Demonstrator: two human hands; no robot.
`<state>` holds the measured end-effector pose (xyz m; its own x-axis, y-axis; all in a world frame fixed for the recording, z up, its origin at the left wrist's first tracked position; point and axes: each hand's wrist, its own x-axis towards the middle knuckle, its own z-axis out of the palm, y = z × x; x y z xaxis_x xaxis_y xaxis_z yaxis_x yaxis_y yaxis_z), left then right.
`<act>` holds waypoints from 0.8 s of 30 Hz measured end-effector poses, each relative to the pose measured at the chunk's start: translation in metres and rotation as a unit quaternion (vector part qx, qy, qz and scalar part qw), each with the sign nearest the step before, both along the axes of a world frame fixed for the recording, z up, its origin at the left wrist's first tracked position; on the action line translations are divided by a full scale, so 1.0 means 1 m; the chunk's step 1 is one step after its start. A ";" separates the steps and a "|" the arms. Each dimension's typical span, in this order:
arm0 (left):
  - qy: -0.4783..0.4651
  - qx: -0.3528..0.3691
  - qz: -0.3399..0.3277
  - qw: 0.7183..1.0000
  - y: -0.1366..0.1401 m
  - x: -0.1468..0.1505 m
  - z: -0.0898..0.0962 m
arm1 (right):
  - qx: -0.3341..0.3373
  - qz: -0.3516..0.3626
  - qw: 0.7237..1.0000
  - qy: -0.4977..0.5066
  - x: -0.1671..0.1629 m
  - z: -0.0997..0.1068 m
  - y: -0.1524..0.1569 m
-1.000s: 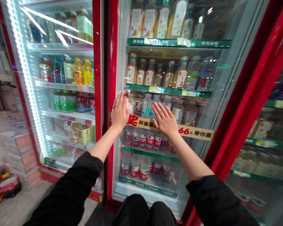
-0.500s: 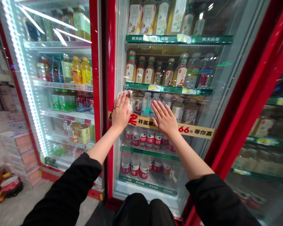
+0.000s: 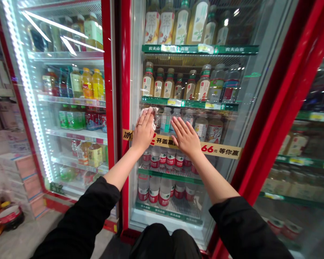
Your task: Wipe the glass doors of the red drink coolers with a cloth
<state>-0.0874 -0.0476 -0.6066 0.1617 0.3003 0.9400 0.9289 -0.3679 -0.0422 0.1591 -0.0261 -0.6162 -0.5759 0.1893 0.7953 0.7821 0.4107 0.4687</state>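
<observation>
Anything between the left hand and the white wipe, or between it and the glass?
Nothing visible: the left hand lies directly on the wipe, apparently against the glass. The banner runs below the wipe, behind the hand.

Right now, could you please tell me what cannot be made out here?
Head view: much of the white cloth, hidden by the left hand.
Head view: some lettering on the banner, covered by that hand and the right hand.
Head view: some top bottles, cut off by the upper edge.
</observation>
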 end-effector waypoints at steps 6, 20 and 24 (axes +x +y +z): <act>0.043 -0.015 -0.016 0.999 0.001 0.015 0.019 | 0.010 0.003 1.000 -0.003 0.000 0.001 0.000; -0.007 0.009 -0.039 0.999 0.008 0.035 0.022 | 0.001 -0.002 1.000 -0.001 0.000 -0.001 0.002; -0.065 0.025 -0.039 0.997 0.010 0.021 0.015 | 0.003 -0.008 1.000 -0.004 -0.001 0.000 0.002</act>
